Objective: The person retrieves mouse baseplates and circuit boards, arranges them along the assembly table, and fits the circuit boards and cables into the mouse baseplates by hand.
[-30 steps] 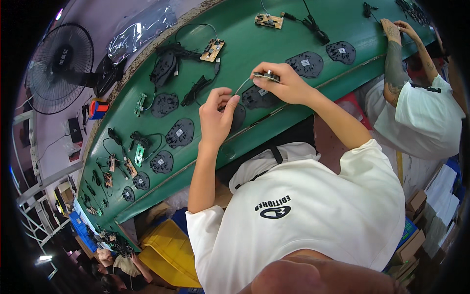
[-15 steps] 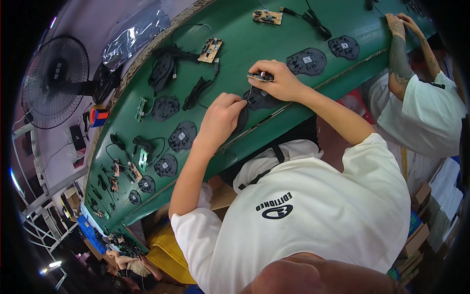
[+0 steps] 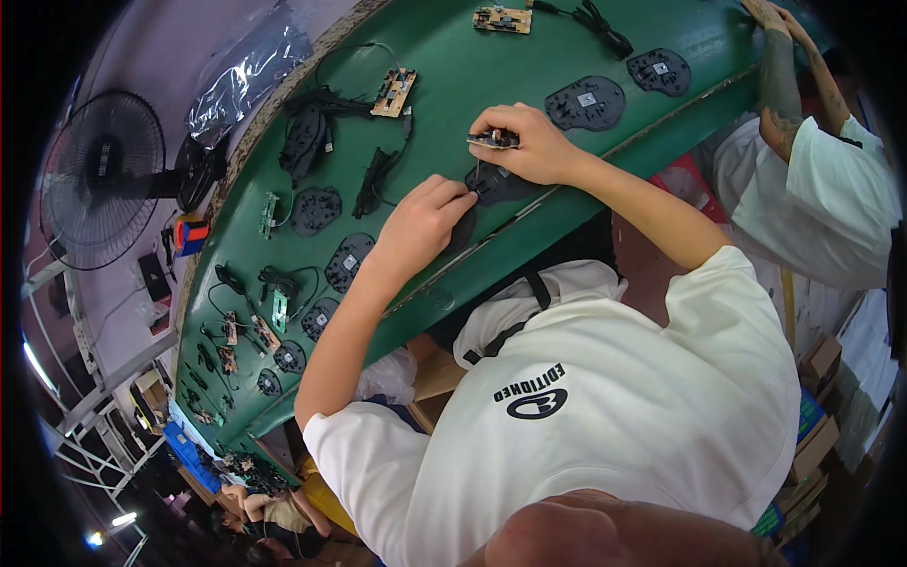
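Closest is the person's white tee (image 3: 567, 406), then both forearms out over the green bench (image 3: 435, 104). R hand (image 3: 522, 144) has a small circuit board (image 3: 493, 139) pinched btwn thumb & fingers, up above a black base plate (image 3: 505, 185) & tipped so most of its face is hidden. L hand (image 3: 433, 217) is back-up, thumb & index drawn close tog. at the plate's left end; can't tell if they grip the thin wire (image 3: 477, 168) or only touch the plate. Wire drops from the board twd those fingertips. Board is prob. light, stiff & a bit fragile: best held by its edges, clear of the mounted parts. Wire looks thin & bendy, so take it near the end w/o tugging, b/c the joint would prob. give first. Plate looks like hard plastic, prob. light & maybe slidey on the smooth bench; steady it by the rim. A 2nd dark plate (image 3: 461, 233) sits partly under L hand. Bit farther: more black plates (image 3: 585, 102) to the right, a coiled black cable (image 3: 373, 180) & a tan board (image 3: 394, 93) fwd-left. Far off: clear plastic bag (image 3: 250, 76) past the bench edge, black fan (image 3: 104, 180) at left, co-worker's hands (image 3: 767, 16) at the bench, upper right.
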The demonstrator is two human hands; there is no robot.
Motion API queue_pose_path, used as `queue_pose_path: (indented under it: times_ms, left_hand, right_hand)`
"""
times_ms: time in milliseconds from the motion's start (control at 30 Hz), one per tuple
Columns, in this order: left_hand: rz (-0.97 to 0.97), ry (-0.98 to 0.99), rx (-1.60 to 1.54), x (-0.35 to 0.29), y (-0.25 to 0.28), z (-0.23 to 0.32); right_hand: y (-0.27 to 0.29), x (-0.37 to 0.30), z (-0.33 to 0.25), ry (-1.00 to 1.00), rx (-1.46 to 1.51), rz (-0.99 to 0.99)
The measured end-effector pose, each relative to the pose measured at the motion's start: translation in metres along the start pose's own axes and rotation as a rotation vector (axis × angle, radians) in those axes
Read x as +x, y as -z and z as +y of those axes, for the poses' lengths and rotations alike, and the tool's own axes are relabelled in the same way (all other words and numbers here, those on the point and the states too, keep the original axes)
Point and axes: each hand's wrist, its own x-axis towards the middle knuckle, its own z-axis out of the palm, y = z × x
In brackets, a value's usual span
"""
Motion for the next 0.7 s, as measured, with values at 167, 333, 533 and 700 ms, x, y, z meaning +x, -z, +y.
queue_pose_path:
  times_ms: [167,333,533,700]
  left_hand:
    - [0.104,0.059,-0.098,-0.003,-0.007,-0.002]
    - [0.114,0.088,-0.090,0.004,-0.006,0.001]
    - [0.060,0.038,-0.040,0.006,-0.002,0.000]
    - [0.024,-0.005,0.010,0.008,0.001,0.002]
  right_hand:
    - [0.003,0.000,-0.003,-0.124,0.041,-0.077]
    - [0.001,0.001,0.003,-0.096,0.042,-0.019]
    - [0.002,0.001,0.005,-0.029,0.022,0.020]
    - [0.003,-0.001,0.006,-0.021,-0.018,0.004]
